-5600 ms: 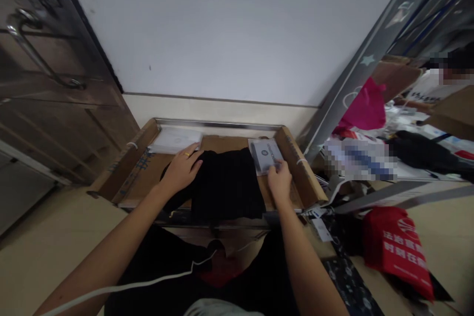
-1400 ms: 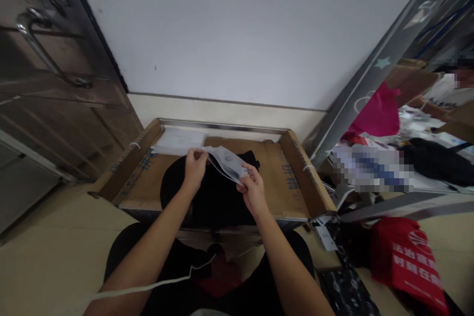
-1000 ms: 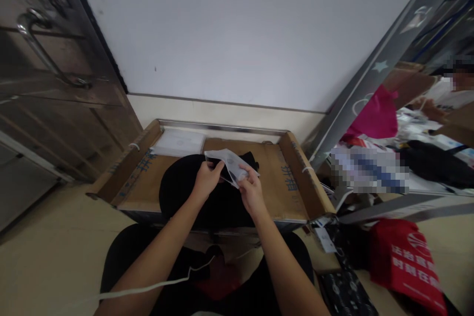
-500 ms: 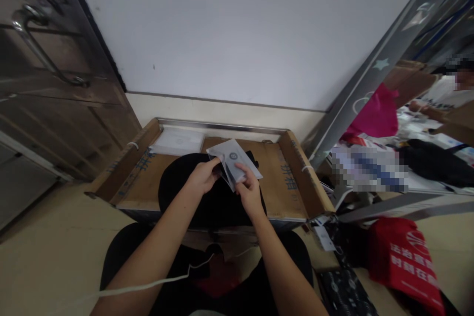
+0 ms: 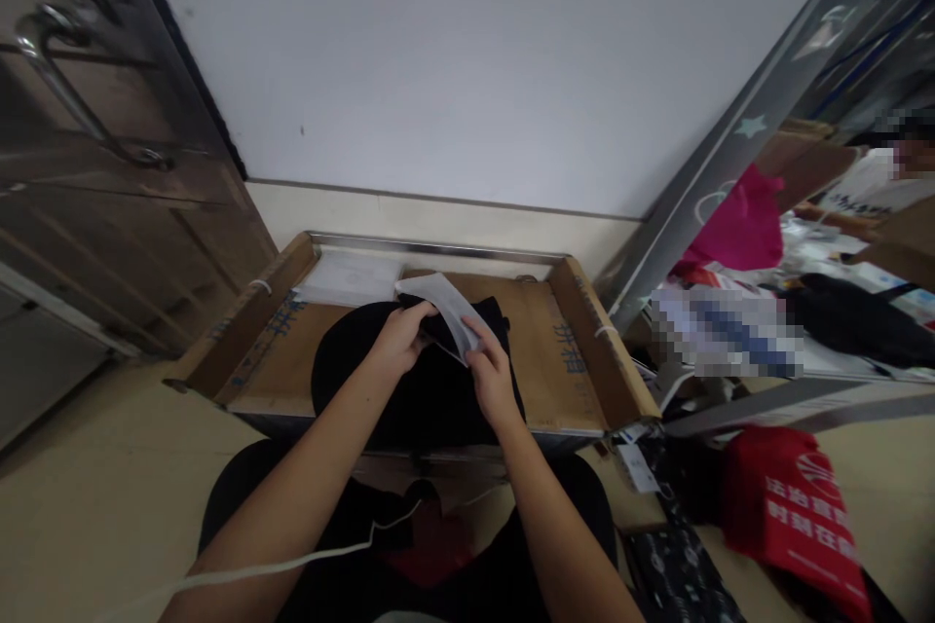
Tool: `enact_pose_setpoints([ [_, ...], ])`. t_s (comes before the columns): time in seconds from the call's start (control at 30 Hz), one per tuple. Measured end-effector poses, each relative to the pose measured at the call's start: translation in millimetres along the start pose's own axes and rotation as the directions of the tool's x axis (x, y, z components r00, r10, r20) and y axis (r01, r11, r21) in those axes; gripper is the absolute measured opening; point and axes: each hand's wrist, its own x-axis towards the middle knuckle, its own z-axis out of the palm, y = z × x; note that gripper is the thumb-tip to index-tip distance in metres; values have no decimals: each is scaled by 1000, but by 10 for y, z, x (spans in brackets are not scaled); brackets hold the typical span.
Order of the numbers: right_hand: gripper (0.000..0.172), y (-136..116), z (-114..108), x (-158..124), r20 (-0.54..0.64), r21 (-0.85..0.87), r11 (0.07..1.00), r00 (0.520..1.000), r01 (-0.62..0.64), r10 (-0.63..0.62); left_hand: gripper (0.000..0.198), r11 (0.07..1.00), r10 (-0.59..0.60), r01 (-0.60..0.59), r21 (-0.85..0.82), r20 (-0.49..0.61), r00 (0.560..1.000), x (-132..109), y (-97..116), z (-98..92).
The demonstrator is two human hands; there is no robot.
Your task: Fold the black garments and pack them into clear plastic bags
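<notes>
My left hand [image 5: 400, 339] and my right hand [image 5: 491, 362] pinch a translucent frosted plastic bag [image 5: 447, 300] between them. It is tilted, its sides slightly parted, with dark material showing beside the left fingers. Whether that dark material is inside the bag or behind it, I cannot tell. Under both hands lies a black cloth item [image 5: 357, 365], folded or rounded in outline. A stack of similar whitish bags [image 5: 349, 276] rests at the back left of the cardboard tray [image 5: 274, 375].
The cardboard tray has raised side walls, and a white wall [image 5: 467, 68] rises behind it. A door with a metal handle [image 5: 84, 107] stands left. To the right are a cluttered table [image 5: 840, 350], a red bag [image 5: 800, 516] and a person's sleeve [image 5: 869, 185]. A pale cord [image 5: 292, 562] crosses my lap.
The bag has turned in my hands, so its printed mark no longer shows and it appears narrower. My hands stay in nearly the same place.
</notes>
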Motion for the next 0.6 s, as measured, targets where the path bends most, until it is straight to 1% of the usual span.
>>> enact_pose_setpoints([
  [0.07,43,37,-5,30,-28,153,986,997,-70,75,22,1000,-12,13,-9,28,1000,1,28,-21],
  [0.13,45,61,-6,48,-37,303,945,989,-124,142,23,999,-33,33,0,88,996,4,45,-54],
  [0.2,50,68,-7,59,-59,370,917,981,-150,184,25,998,-55,50,39,145,988,-1,53,-92],
  [0.3,59,69,-15,68,-185,361,923,960,-132,209,31,986,-109,77,147,220,969,-31,56,-158],
  [0.4,66,76,-27,77,-322,334,939,925,-87,200,33,955,-191,105,277,303,934,-76,71,-225],
  [0.53,64,85,-49,90,-381,319,945,903,-74,199,26,902,-308,150,404,360,880,-128,136,-297],
  [0.6,62,101,-71,97,-399,298,952,898,-67,188,23,886,-340,163,434,369,865,-146,181,-332],
])
